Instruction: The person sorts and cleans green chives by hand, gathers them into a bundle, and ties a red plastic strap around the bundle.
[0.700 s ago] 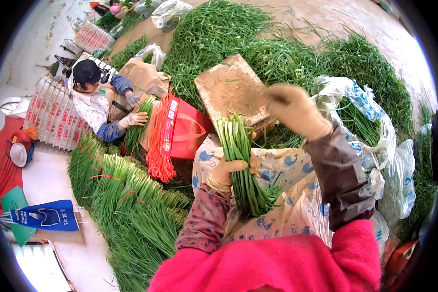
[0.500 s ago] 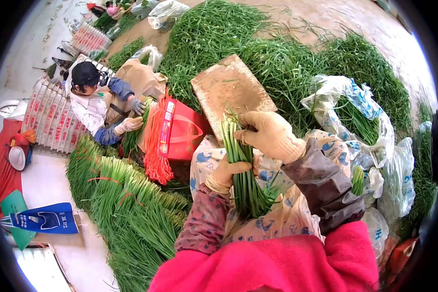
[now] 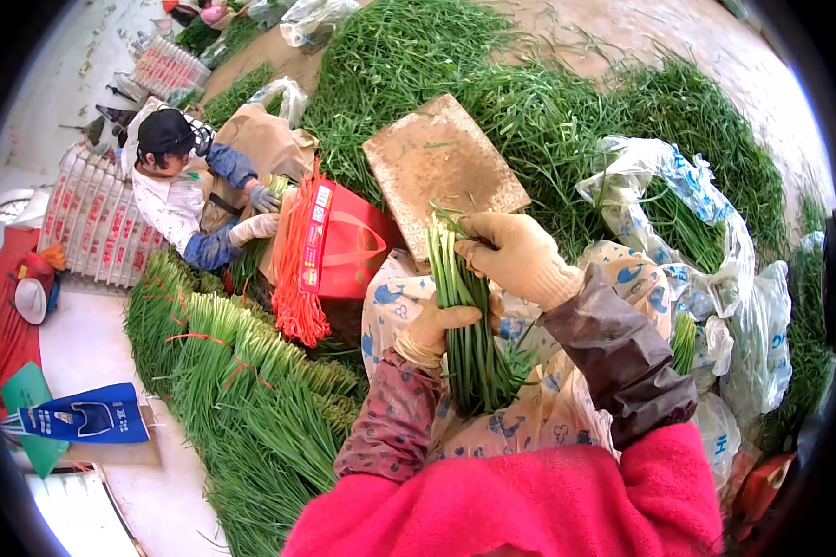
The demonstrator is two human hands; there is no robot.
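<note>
My left hand (image 3: 435,327), in a pale glove, is wrapped round a bunch of garlic chives (image 3: 467,357) held upright over my lap. The pale stem ends point away from me and the green leaves hang toward me. At the upper right of the bunch, my right hand (image 3: 518,257), also gloved, is closed with thumb and forefinger on the stem ends. Its other fingers are curled, and what lies inside them is hidden. Beneath the bunch, a patterned plastic apron (image 3: 520,418) covers my lap. Just beyond the hands is a worn board (image 3: 446,172).
Loose chives (image 3: 548,121) are heaped behind the board. Tied bunches (image 3: 241,371) lie at left beside a red bag (image 3: 353,246) draped with orange-red ties (image 3: 297,297). A clear plastic bag (image 3: 743,278) stands at right. A co-worker (image 3: 181,186) handles chives at upper left.
My hands and the bunch stay almost in place, with only a slight shift of the right fingers. The co-worker's hands have moved a little closer together, and the head has turned slightly.
</note>
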